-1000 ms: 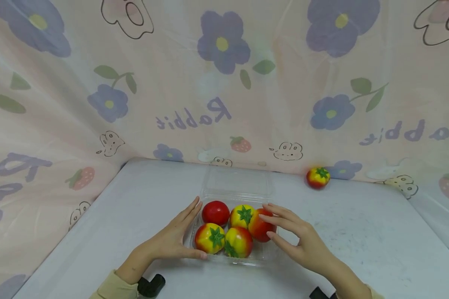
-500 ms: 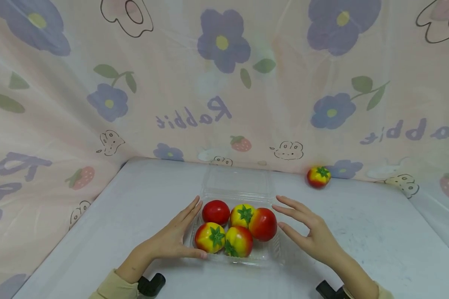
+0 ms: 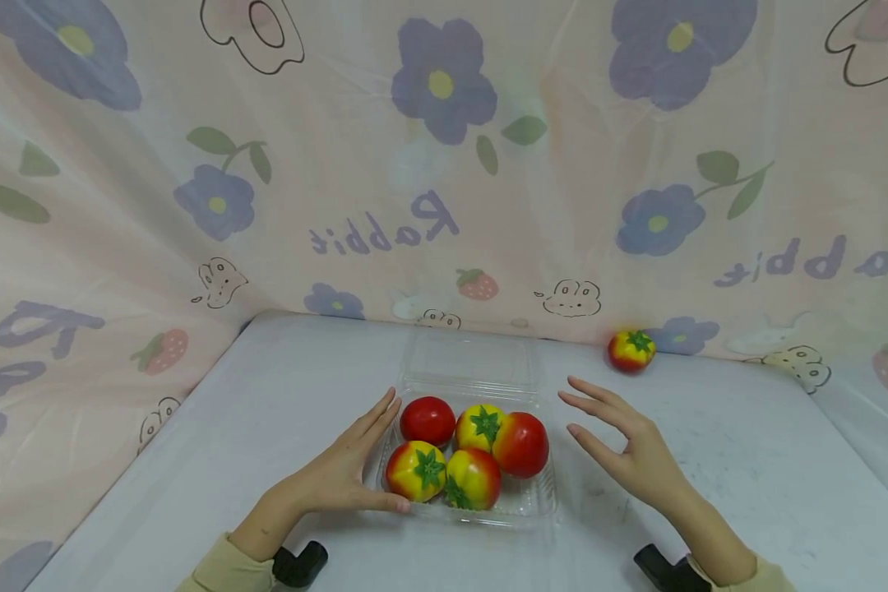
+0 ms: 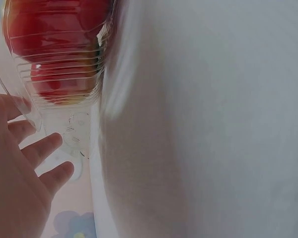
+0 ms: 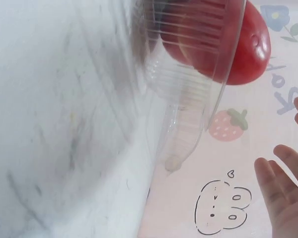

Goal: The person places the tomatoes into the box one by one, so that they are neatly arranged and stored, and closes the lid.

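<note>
A clear plastic clamshell box [image 3: 527,498] stands on the table, holding several shiny toy tomatoes. Some are yellow and red with green leafy tops; the one at back left [image 3: 427,420] shows plain red. My left hand [image 3: 349,470] rests along the box's left side, fingers fairly straight and thumb at the front corner. In the left wrist view its fingers [image 4: 42,150] lie by the box rim. To the right of the box and apart from it hovers my right hand [image 3: 636,456], fingers spread, holding nothing. The right wrist view shows a red tomato [image 5: 257,47] above the rim.
The box's lid [image 3: 469,362] lies folded back behind it. Another yellow-red toy tomato [image 3: 631,351] sits at the table's back edge, right of centre. A printed curtain [image 3: 444,181] hangs behind and to the sides of the white table [image 3: 266,386].
My right hand has let go of the tomato at the box's right side and moved off to the right. The tomato stays in the box. My left hand has not moved.
</note>
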`<act>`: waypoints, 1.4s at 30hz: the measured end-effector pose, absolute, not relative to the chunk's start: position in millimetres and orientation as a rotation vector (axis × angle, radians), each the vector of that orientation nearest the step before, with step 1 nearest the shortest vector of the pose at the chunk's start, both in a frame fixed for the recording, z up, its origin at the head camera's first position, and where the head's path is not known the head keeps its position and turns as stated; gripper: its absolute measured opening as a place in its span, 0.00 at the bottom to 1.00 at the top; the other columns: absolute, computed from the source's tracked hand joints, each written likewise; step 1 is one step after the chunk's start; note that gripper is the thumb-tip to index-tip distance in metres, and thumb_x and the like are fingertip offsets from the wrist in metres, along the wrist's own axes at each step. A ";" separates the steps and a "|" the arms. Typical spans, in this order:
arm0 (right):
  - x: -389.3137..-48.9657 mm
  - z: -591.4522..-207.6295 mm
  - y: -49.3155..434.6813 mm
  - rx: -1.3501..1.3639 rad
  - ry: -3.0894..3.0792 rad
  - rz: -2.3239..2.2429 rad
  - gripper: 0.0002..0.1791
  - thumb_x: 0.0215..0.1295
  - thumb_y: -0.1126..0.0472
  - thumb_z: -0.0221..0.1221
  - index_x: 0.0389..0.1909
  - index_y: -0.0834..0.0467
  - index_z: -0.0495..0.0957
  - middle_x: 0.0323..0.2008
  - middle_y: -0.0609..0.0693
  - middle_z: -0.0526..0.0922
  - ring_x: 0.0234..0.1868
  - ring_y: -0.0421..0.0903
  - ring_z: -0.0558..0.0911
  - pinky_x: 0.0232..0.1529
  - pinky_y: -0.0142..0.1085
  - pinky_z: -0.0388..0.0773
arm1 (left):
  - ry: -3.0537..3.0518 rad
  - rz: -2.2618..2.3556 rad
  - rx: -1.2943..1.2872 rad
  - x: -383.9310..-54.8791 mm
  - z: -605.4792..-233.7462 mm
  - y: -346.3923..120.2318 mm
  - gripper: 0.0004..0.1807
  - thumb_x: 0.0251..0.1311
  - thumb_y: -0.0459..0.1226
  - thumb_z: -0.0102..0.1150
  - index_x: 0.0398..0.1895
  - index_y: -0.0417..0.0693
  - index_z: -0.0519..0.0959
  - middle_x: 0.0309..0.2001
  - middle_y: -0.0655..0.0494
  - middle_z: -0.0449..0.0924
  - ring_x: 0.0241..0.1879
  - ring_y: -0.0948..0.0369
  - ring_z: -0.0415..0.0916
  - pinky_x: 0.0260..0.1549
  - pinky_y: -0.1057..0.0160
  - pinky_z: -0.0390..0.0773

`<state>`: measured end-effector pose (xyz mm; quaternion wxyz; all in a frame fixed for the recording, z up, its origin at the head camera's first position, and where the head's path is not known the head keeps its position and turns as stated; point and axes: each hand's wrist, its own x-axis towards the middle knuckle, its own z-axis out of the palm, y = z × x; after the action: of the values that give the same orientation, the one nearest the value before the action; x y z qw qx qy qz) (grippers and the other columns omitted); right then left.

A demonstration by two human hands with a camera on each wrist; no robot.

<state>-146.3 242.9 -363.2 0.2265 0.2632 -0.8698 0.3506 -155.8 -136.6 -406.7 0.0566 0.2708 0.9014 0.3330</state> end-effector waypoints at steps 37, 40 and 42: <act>-170.7 -376.9 278.4 0.536 -2.528 0.869 0.22 0.59 0.64 0.65 0.57 0.55 0.79 0.61 0.58 0.75 0.44 0.56 0.83 0.46 0.29 0.80 | 2.744 0.999 0.808 -155.5 -407.3 -136.1 0.65 0.39 0.66 0.67 0.77 0.54 0.45 0.78 0.56 0.35 0.75 0.45 0.43 0.61 0.32 0.61; -171.4 -376.2 279.4 0.523 -2.538 0.893 0.23 0.59 0.64 0.65 0.57 0.54 0.78 0.61 0.58 0.74 0.44 0.57 0.84 0.44 0.38 0.83 | 2.742 1.003 0.813 -155.5 -407.3 -136.3 0.65 0.39 0.66 0.67 0.77 0.53 0.45 0.78 0.56 0.35 0.75 0.45 0.43 0.61 0.32 0.61; -172.2 -376.3 280.3 0.512 -2.553 0.909 0.23 0.60 0.63 0.64 0.58 0.54 0.78 0.62 0.59 0.73 0.45 0.59 0.83 0.44 0.45 0.83 | 2.741 1.004 0.818 -155.8 -407.4 -136.4 0.65 0.39 0.66 0.67 0.77 0.53 0.45 0.78 0.55 0.35 0.75 0.46 0.43 0.61 0.32 0.60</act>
<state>-172.2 280.3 -376.3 0.1907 0.1823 -0.9087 0.3237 -155.8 -136.4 -407.4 0.0551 0.2693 0.9028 0.3307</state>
